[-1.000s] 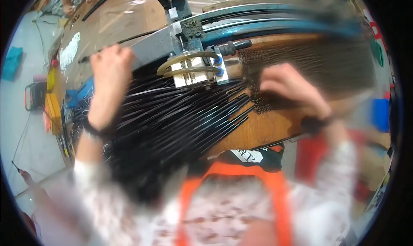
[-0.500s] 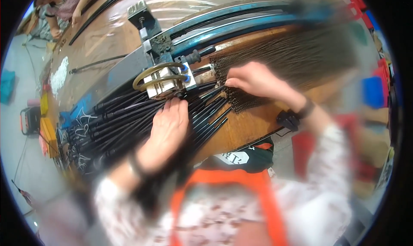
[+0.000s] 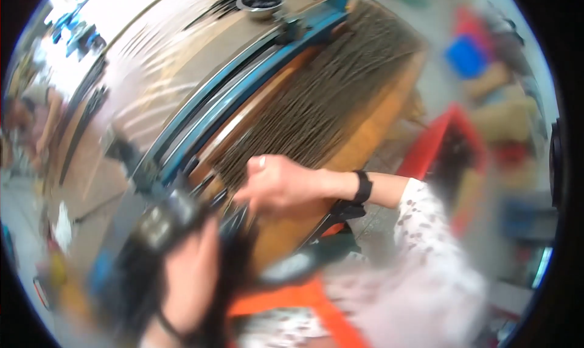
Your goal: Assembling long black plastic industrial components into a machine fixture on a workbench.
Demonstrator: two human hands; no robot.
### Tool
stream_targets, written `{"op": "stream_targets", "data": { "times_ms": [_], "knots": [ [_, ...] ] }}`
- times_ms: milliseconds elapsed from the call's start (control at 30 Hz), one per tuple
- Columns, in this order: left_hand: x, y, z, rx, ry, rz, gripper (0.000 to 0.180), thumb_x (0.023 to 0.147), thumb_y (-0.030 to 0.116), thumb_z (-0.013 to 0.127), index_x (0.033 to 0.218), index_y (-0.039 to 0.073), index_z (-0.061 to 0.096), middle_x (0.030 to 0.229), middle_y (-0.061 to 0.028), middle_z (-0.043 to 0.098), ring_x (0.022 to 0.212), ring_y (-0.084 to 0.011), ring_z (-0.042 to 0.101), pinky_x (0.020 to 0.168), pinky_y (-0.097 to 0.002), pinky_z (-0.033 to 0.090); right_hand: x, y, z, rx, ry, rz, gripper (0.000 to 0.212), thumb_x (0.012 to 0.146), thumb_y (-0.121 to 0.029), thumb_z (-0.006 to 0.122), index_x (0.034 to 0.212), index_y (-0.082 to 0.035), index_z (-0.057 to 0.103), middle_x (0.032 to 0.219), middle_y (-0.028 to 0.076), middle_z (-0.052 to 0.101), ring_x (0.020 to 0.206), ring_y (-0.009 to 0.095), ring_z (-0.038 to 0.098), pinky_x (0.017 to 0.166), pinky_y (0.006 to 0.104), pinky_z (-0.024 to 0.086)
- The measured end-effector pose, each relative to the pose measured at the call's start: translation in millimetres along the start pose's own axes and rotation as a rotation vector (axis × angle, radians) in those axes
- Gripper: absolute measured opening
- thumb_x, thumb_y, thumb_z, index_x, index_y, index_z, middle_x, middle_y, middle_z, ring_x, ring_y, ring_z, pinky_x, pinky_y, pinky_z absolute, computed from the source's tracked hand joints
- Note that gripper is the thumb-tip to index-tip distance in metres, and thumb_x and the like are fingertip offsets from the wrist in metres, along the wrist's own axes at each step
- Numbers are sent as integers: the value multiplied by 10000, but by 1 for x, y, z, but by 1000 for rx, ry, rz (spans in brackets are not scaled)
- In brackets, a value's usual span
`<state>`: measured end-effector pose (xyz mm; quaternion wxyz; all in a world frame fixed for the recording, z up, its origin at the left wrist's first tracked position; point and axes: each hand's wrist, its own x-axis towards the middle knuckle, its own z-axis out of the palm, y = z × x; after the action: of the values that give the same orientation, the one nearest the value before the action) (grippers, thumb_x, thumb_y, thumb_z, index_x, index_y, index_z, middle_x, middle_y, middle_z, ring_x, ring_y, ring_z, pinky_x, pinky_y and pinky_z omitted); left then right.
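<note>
My right hand (image 3: 283, 182) is closed at the near end of a broad bundle of thin dark twisted wires (image 3: 316, 99). Its fingertips are drawn together, and anything between them is too small or blurred to name. Black cable tubes (image 3: 231, 217) lie just below those fingertips. My left hand (image 3: 191, 275) rests over the dark tubes beside a metal clamp block (image 3: 159, 223). Motion smears its fingers, so its grip cannot be read.
A blue metal rail (image 3: 243, 86) runs along the wooden bench (image 3: 359, 147) behind the wires. A metal bowl (image 3: 261, 4) with dark contents stands at the far side. Red (image 3: 432, 138) and blue bins (image 3: 467, 57) are at right. Another person's arm (image 3: 50, 126) shows at far left.
The view has swung to the right, so bench and hands appear lower and further left. My right hand stays by the wire ends, my left by the clamp block.
</note>
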<state>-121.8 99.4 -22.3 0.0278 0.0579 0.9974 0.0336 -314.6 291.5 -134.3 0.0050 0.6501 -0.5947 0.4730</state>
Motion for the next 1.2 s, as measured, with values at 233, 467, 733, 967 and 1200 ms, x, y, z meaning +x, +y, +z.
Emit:
{"op": "stream_targets", "data": {
  "times_ms": [233,467,733,967,1200],
  "knots": [
    [56,-6,-21,-59,130,119,278,835,-25,545,1091,43,631,792,-167,592,710,-364,605,594,-468,493,7,14,-38,-432,182,-171,498,773,-221,760,1230,-88,613,1093,54,673,1027,286,645,800,377,552],
    [125,-34,-41,48,202,229,354,840,-16,572,1184,64,594,787,-165,560,705,-365,602,612,-462,501,5,38,-117,-455,211,165,586,841,-387,747,1339,-128,577,845,158,704,721,298,703,619,376,561],
    [163,-30,-23,55,122,297,451,797,-5,581,1245,47,576,902,-168,602,843,-365,627,696,-447,526,3,76,-136,-580,212,79,627,824,-355,760,1380,-162,544,842,110,674,735,325,676,658,403,556],
    [160,-34,-28,32,187,253,416,836,-7,551,1233,98,613,813,-140,602,753,-360,630,639,-449,518,8,78,-123,-576,127,124,653,834,-318,752,1420,-147,520,1070,157,676,932,252,670,749,388,550],
    [134,-49,-39,111,203,163,398,865,7,544,1238,122,623,798,-146,581,748,-352,618,640,-446,500,36,48,-83,-329,200,135,842,800,-361,787,1484,-68,394,1063,155,652,917,322,618,815,405,501]
  ]
}}
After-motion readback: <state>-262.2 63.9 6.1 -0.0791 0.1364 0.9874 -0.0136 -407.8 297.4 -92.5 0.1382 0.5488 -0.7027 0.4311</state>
